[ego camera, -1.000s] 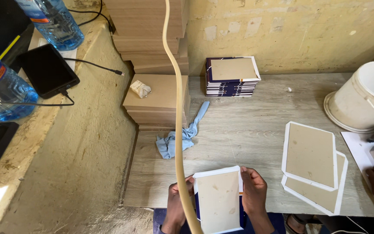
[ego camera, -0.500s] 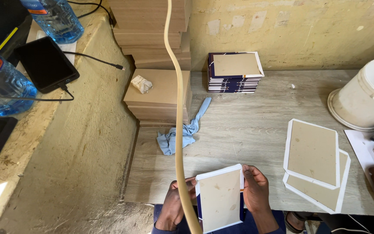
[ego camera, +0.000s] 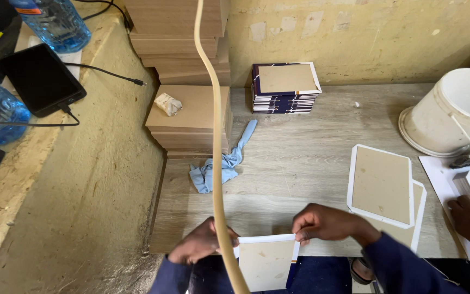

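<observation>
While pinched shut, both hands' grip [ego camera: 257,239] on white-bordered board's [ego camera: 266,261] top edge.

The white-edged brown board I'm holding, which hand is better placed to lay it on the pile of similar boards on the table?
Probably the right hand: it pinches the white-edged brown board at its top right corner, and the pile of similar boards lies just beyond it on that side. The left hand is farther away.

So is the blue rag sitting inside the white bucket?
No, the blue rag lies on the table beside the stack of boards, far from the white bucket.
</observation>
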